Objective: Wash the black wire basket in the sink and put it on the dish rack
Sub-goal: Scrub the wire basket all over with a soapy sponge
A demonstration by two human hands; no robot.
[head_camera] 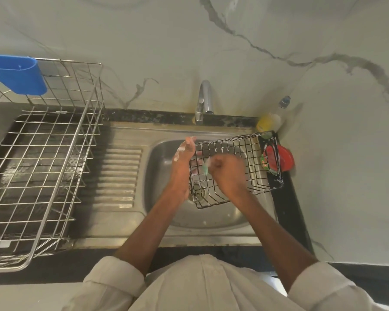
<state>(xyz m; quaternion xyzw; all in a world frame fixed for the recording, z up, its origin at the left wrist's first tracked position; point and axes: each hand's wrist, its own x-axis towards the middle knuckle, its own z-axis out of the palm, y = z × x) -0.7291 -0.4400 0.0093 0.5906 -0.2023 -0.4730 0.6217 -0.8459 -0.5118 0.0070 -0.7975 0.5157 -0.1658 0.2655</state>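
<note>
The black wire basket [252, 162] hangs tilted over the steel sink [164, 158], streaked with white foam. My left hand [184, 153] holds its left end, fingers wrapped round the wires and soapy. Inside the basket, my right hand [227, 173] is curled into a fist around a small green scrubber [205, 169], blurred by motion. The silver wire dish rack [54, 158] stands on the counter at the left.
A chrome tap [203, 102] rises behind the sink, with no water visible. A yellow soap bottle [267, 122] and a red dish [285, 160] sit at the right corner. A blue plastic holder [16, 74] hangs on the rack. A ribbed drainboard [119, 176] lies between rack and basin.
</note>
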